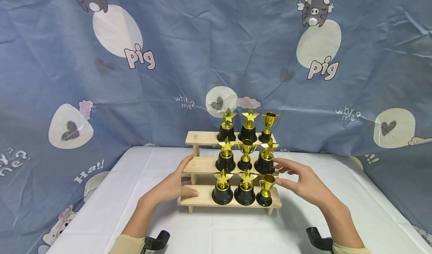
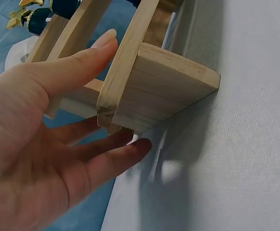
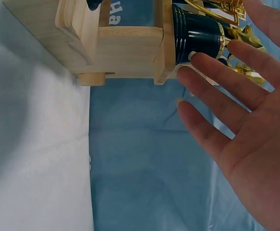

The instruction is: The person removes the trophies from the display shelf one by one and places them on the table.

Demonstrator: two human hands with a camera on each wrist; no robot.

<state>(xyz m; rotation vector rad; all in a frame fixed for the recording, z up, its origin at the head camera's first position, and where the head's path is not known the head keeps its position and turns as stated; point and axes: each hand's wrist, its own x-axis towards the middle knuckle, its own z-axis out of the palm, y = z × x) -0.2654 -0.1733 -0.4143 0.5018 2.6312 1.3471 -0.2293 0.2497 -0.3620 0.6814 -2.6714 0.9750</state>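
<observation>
Hands (image 1: 170, 186) (image 1: 305, 181) beside grained wooden tiers (image 1: 199, 166)

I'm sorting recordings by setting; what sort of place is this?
Probably a makeshift filming corner indoors: a printed blue cloth hangs behind a white-covered table, where a wooden stand shows off small trophies.
</observation>
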